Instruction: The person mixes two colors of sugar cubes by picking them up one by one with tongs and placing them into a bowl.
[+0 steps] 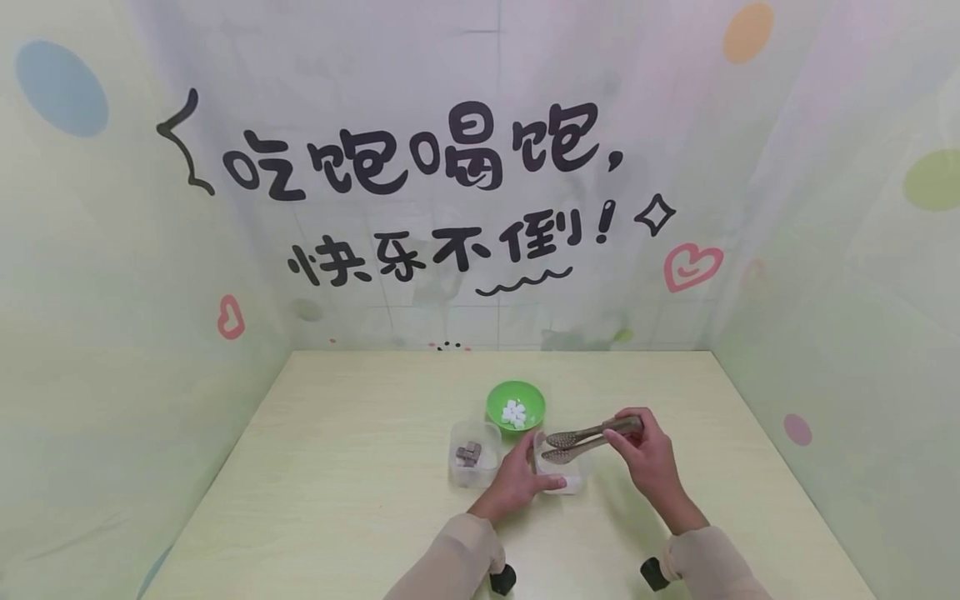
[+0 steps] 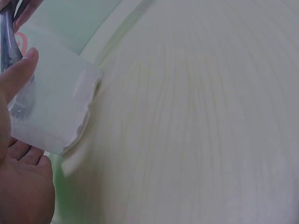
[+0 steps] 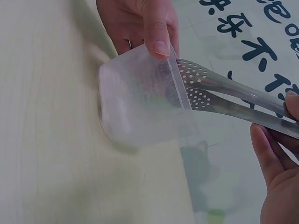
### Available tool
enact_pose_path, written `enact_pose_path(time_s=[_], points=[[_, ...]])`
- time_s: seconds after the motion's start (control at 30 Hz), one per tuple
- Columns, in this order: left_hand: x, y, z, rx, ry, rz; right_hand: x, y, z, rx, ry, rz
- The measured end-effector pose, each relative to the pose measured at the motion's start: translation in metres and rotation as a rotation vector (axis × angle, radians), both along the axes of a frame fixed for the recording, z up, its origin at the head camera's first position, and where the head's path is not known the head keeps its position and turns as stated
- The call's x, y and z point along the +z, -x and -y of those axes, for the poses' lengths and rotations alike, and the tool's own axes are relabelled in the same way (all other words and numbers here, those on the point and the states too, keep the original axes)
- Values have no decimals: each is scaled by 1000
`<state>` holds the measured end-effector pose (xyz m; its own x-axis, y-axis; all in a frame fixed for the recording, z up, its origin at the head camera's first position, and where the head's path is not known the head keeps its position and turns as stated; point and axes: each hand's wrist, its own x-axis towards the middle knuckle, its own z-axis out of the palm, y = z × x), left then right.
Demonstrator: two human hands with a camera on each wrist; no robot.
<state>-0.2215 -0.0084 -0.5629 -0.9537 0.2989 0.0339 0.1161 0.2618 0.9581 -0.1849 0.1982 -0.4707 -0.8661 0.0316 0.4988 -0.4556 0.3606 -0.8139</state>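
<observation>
My left hand [image 1: 516, 479] grips a clear plastic box [image 3: 145, 119], thumb over its near side and fingers around the far side. White material lies along the bottom of this box. In my right hand [image 1: 649, 457] is a pair of metal tongs [image 1: 592, 437] with perforated heads, held by the handles. Their arms stand slightly apart, and the heads reach in past the box's rim. In the right wrist view, the tongs' tips [image 3: 198, 97] show at the mouth of the box, partly behind its cloudy wall.
A green bowl [image 1: 497, 402] with several white cubes [image 1: 513, 412] stands just behind the hands. Left of the left hand, a second clear box [image 1: 489, 454] holds several brown-grey cubes [image 1: 468, 452]. All stand on a pale wood-grain table [image 1: 337, 467] enclosed by printed curtain walls [image 1: 420, 75].
</observation>
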Motion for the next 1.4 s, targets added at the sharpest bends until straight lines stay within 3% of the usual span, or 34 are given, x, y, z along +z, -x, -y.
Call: enact_pose_path(time_s=[0.33, 0.57, 0.77, 1.07, 1.4], points=[[0, 1, 0, 6, 14, -18, 0, 3, -3, 66, -71, 15], [1, 1, 0, 1, 17, -20, -24, 21, -17, 88, -136, 44], [1, 1, 0, 8, 24, -13, -24, 25, -23, 143, -198, 88], [1, 2, -1, 5, 30, -11, -24, 27, -20, 150, -302, 171], [0, 3, 0, 1, 31, -17, -27, 25, -19, 106, -328, 123]])
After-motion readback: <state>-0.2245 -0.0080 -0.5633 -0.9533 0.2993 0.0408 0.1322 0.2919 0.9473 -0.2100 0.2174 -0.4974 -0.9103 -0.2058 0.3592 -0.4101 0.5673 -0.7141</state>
